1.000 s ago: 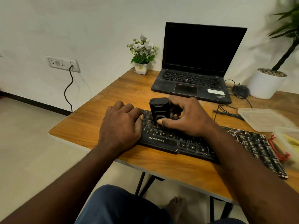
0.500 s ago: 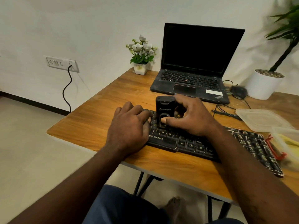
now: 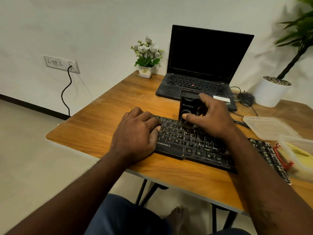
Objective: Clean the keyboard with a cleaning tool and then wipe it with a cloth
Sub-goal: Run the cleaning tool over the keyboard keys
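The wooden tabletop (image 3: 105,122) carries an open laptop (image 3: 203,65) at its far edge; the black keyboard (image 3: 186,143) lies along the near edge, running toward the right edge; the left hand (image 3: 135,138) rests on the keyboard's left end, fingers loosely spread over the keys, holding nothing; the right hand (image 3: 211,119) grips the black cleaning tool (image 3: 187,107) upright, thumb across its front, its lower end on the upper key rows; a clear tub (image 3: 288,143) at the right edge holds a yellow cloth (image 3: 299,154).
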`<action>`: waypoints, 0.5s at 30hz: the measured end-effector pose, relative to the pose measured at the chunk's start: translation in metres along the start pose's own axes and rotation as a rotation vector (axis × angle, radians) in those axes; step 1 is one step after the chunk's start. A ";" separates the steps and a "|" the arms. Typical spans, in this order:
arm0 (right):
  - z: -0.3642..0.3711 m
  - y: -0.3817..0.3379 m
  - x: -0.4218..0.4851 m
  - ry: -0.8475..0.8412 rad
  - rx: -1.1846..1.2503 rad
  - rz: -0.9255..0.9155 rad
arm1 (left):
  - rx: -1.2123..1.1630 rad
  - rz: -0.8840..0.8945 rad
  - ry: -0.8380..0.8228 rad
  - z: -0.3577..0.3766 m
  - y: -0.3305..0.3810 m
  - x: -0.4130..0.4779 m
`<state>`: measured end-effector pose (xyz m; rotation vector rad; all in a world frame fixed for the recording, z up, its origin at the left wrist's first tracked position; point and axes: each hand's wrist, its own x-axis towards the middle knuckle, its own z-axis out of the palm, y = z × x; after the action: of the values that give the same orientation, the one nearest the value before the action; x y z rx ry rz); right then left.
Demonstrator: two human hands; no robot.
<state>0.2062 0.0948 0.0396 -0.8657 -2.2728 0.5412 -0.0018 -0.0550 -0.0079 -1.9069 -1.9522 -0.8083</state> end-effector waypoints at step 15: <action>0.009 -0.004 0.002 0.083 -0.103 0.005 | 0.016 -0.015 -0.037 0.001 -0.002 0.000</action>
<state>0.1975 0.0923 0.0361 -0.9273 -2.2394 0.3861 -0.0031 -0.0545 -0.0091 -1.9136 -1.9905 -0.7646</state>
